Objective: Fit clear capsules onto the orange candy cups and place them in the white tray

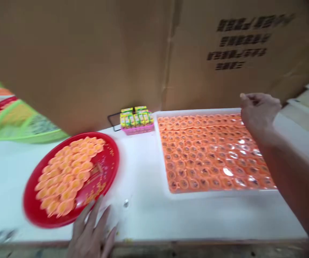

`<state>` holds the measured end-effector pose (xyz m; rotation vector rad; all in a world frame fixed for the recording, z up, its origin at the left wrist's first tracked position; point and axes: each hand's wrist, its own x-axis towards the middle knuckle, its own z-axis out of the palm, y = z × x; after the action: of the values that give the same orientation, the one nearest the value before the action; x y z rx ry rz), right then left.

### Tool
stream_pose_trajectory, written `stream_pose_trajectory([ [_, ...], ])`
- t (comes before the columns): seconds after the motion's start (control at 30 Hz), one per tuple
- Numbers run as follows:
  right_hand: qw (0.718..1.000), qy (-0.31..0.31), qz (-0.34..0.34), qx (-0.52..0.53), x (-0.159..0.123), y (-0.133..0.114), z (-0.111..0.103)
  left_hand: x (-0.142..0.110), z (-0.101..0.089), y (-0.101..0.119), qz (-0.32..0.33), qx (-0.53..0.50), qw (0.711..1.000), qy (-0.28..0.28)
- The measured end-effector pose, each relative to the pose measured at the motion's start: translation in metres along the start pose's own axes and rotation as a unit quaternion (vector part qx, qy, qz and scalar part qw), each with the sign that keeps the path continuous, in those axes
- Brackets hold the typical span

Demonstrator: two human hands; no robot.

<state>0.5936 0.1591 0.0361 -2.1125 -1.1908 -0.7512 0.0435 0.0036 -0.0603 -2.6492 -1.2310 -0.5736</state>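
Lower left, my left hand [89,231] spreads at the red plate [30,200]!
Right side, my right hand [260,113] pinches above the tray [210,194]; on what, I can't tell.

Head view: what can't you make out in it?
All in the head view:
Right hand: fingertips too blurred to tell whether they hold anything.
Left hand: wrist cut off by the bottom edge.
Tray: right side partly hidden behind the right forearm.
Print: too blurred to read.
Green basket: partly hidden by cardboard.
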Motion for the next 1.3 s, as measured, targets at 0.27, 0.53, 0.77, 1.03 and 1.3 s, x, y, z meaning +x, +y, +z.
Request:
stream_pose_trajectory([
  [0.27,0.799,-0.223,-0.25,0.5,-0.174,-0.237,-0.112,-0.007,-0.008,0.004,0.006,-0.041,0.999,0.027],
  [0.53,0.762,-0.394,-0.313,0.407,-0.269,-0.369,-0.073,-0.031,-0.018,-0.018,-0.041,-0.198,0.968,0.149],
  [0.77,0.768,-0.417,-0.415,0.254,-0.277,-0.398,-0.056,-0.058,-0.042,-0.062,-0.133,-0.173,0.947,0.237],
  [1.03,0.774,-0.437,-0.352,0.292,-0.28,-0.376,-0.059,-0.05,-0.039,-0.093,-0.156,-0.163,0.937,0.268],
  [1.3,0.771,-0.419,-0.307,0.369,-0.282,-0.364,-0.057,-0.031,-0.035,-0.105,-0.247,-0.207,0.919,0.228],
])
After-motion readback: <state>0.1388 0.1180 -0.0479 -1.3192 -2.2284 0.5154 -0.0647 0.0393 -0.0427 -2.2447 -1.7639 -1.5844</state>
